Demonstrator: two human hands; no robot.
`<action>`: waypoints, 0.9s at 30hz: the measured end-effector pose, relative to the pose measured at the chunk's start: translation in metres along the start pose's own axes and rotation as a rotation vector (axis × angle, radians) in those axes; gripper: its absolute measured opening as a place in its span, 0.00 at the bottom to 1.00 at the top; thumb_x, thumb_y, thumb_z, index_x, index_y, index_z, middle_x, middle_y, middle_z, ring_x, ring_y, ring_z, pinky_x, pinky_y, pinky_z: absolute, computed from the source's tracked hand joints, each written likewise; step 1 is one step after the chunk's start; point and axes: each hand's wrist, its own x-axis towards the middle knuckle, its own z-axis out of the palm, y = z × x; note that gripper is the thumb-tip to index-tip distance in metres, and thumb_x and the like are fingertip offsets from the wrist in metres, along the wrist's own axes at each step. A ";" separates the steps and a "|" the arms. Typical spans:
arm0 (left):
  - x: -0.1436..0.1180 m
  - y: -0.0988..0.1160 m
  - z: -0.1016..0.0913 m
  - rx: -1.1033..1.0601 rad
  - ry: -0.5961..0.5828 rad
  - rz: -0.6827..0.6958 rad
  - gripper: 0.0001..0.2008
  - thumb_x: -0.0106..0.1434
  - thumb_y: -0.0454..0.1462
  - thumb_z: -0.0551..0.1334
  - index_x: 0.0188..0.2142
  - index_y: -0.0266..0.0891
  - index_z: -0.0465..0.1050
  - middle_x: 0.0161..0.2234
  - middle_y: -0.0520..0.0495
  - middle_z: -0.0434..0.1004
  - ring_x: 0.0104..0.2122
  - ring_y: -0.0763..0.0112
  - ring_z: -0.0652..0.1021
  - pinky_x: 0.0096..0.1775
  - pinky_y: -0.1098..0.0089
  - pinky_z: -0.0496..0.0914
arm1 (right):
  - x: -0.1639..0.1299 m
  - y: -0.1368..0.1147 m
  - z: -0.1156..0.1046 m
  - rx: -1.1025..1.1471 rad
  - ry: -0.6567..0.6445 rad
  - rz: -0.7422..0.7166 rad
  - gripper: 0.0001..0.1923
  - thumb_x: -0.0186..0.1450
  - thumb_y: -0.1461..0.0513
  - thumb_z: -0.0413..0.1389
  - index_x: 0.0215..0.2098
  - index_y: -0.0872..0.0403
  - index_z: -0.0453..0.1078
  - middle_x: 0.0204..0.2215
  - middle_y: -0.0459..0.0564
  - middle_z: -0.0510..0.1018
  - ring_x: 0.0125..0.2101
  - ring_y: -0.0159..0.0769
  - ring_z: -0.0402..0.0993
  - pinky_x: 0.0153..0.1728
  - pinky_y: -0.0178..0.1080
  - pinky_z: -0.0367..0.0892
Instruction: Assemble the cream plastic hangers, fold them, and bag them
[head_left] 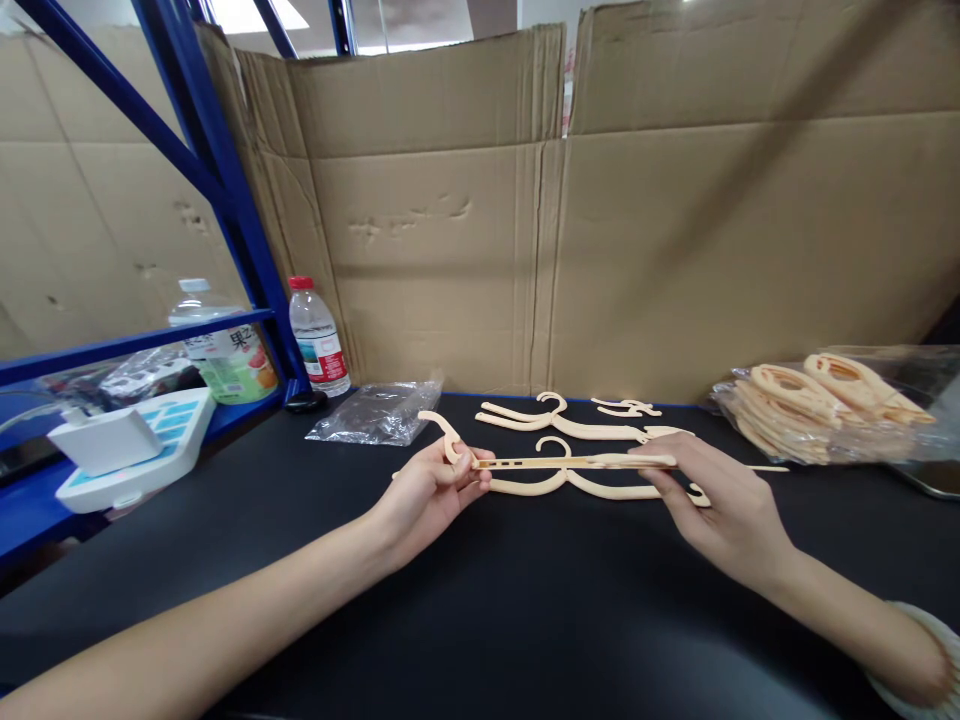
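My left hand (431, 492) is closed, its thumb and fingers pinching the left end of a cream plastic folding hanger (540, 463). A curved hook-shaped end sticks up above that hand. My right hand (724, 510) is closed around the right end of the same hanger, which is held level and seen nearly edge-on. Behind and partly under it, a second cream hanger (529, 488) lies on the black table (555, 610). Farther back lies another hanger (592, 430) with its hook to the rear. My fingers hide both gripped ends.
Small cream hook pieces (628, 407) lie at the back. At right is a clear bag of several hanger parts (817, 405). An empty-looking plastic bag (379, 412), a water bottle (319, 345) and a white power strip (142, 455) stand left. Cardboard (442, 230) walls the rear.
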 end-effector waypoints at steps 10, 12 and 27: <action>0.000 0.000 0.002 -0.002 0.024 -0.032 0.12 0.61 0.24 0.55 0.23 0.34 0.64 0.30 0.44 0.76 0.26 0.73 0.78 0.34 0.72 0.75 | 0.001 0.000 0.002 0.097 -0.009 0.065 0.10 0.65 0.69 0.52 0.43 0.52 0.70 0.36 0.51 0.77 0.37 0.39 0.75 0.40 0.42 0.70; 0.000 0.001 0.003 -0.001 0.025 -0.033 0.12 0.62 0.24 0.55 0.23 0.34 0.64 0.29 0.44 0.76 0.25 0.73 0.77 0.34 0.72 0.75 | 0.001 0.000 0.002 0.115 -0.012 0.075 0.10 0.65 0.68 0.52 0.43 0.52 0.70 0.36 0.51 0.77 0.38 0.40 0.75 0.42 0.43 0.70; -0.001 0.002 0.004 0.021 0.051 -0.023 0.11 0.60 0.25 0.55 0.23 0.35 0.63 0.30 0.43 0.75 0.25 0.72 0.76 0.33 0.71 0.74 | -0.002 0.002 0.003 0.093 -0.031 0.124 0.09 0.66 0.66 0.51 0.43 0.52 0.69 0.37 0.52 0.78 0.35 0.39 0.76 0.31 0.38 0.71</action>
